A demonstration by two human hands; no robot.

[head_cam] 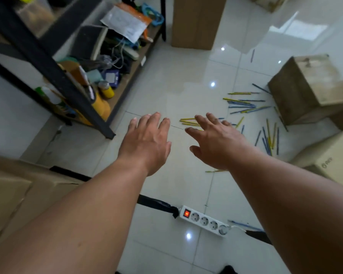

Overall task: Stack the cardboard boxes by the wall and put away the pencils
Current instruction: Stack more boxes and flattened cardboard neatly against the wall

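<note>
Several yellow and blue pencils (244,107) lie scattered on the white tiled floor, right of centre. My left hand (147,141) and my right hand (216,139) stretch forward above the floor, fingers spread, holding nothing. A few pencils lie just beyond my right fingertips. A worn cardboard box (309,89) sits tilted at the right, with another box (333,159) below it at the right edge. A tall box (196,22) stands at the back. A further box (18,196) fills the lower left corner.
A black metal shelf (53,70) crammed with bottles, cables and papers stands at the left. A white power strip (204,220) with its red switch lit lies on the floor near my feet, its cable taped down. One more box (269,2) shows at the top right.
</note>
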